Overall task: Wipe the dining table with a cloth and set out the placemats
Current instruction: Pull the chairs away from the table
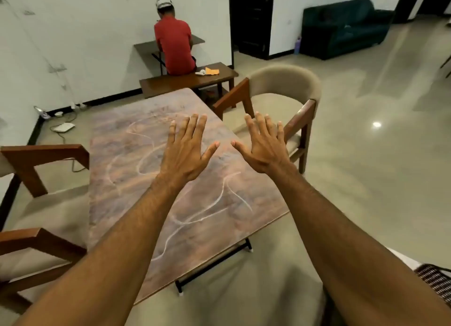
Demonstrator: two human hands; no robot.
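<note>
Left hand (pixel 185 152) and right hand (pixel 264 150) spread flat above the dining worktop (pixel 127 159).
Both hands are empty, fingers straight and fanned, thumbs nearly meeting (whether the palms touch the surface cannot be told). The left is over the middle of the brown marbled worktop, the right over its right edge, near a cushioned chair (pixel 280 98). A dark woven thing (pixel 434 281) shows at the lower right edge of view.

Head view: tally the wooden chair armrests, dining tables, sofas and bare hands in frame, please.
Reddish-brown wooden chair armrests: 4
Marble-patterned rectangular dining table: 1
Dark green upholstered sofa: 1
Bare hands, left hand and right hand, both open: 2
Total: 8
</note>
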